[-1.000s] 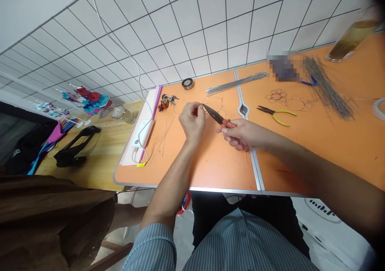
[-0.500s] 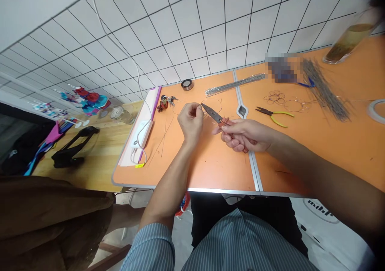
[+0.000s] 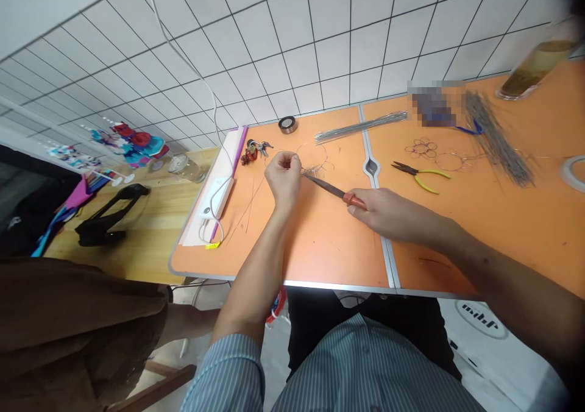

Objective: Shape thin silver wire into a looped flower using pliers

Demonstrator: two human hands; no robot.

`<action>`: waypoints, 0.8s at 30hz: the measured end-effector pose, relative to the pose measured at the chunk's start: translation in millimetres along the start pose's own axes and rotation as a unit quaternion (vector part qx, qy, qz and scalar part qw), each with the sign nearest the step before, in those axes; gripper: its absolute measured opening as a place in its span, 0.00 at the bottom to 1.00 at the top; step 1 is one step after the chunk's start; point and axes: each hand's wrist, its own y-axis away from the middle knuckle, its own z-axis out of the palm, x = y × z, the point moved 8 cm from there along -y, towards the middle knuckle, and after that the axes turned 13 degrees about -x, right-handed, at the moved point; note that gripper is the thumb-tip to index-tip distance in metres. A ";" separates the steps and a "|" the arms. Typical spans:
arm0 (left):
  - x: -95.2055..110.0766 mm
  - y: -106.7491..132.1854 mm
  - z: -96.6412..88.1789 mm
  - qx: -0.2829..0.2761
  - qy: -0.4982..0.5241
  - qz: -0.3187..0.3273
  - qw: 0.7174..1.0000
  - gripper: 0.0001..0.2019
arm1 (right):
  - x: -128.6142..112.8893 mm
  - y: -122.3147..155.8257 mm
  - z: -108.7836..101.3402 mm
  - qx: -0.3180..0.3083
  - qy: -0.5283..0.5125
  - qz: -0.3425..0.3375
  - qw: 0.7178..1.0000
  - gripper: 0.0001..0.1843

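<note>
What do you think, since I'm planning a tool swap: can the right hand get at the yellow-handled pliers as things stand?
Probably yes, once emptied: the right hand holds the red-handled pliers, but nothing covers the yellow-handled pliers nearby.

The near tabletop [image 3: 331,253] leaves room; pliers [image 3: 330,187] bar the gap between hands [image 3: 283,181].

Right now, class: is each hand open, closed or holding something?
Left hand: pinched closed; what's inside, if anything, cannot be told.
Right hand: closed around the red-handled pliers.
</note>
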 end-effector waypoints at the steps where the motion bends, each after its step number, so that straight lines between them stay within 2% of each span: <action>1: -1.9 -1.3 -0.7 0.001 0.015 -0.007 1.000 0.04 | 1.6 7.2 2.2 -0.014 0.028 0.008 0.999 0.13; 4: -9.9 -3.3 2.9 -0.014 0.092 -0.050 0.994 0.04 | 15.4 29.3 8.7 -0.018 0.120 0.033 0.992 0.14; 7: -17.5 -0.3 16.9 -0.065 0.169 -0.118 0.976 0.04 | 32.1 46.5 14.8 -0.006 0.191 0.040 0.981 0.14; 12: -20.8 12.8 40.2 -0.133 0.270 -0.206 0.931 0.06 | 49.1 61.1 13.7 -0.037 0.216 0.094 0.971 0.11; 15: -20.2 18.1 46.9 -0.148 0.304 -0.233 0.912 0.05 | 46.0 61.8 10.3 -0.045 0.269 0.101 0.957 0.09; 18: -19.7 20.1 50.7 -0.157 0.329 -0.245 0.898 0.05 | 39.1 55.8 14.2 -0.049 0.344 0.072 0.935 0.09; 22: -19.4 21.5 53.0 -0.160 0.337 -0.257 0.892 0.06 | 32.8 44.6 21.9 -0.031 0.438 0.030 0.898 0.13; 24: -18.6 21.9 53.2 -0.160 0.338 -0.257 0.891 0.05 | 33.1 40.1 22.6 -0.019 0.454 0.022 0.890 0.14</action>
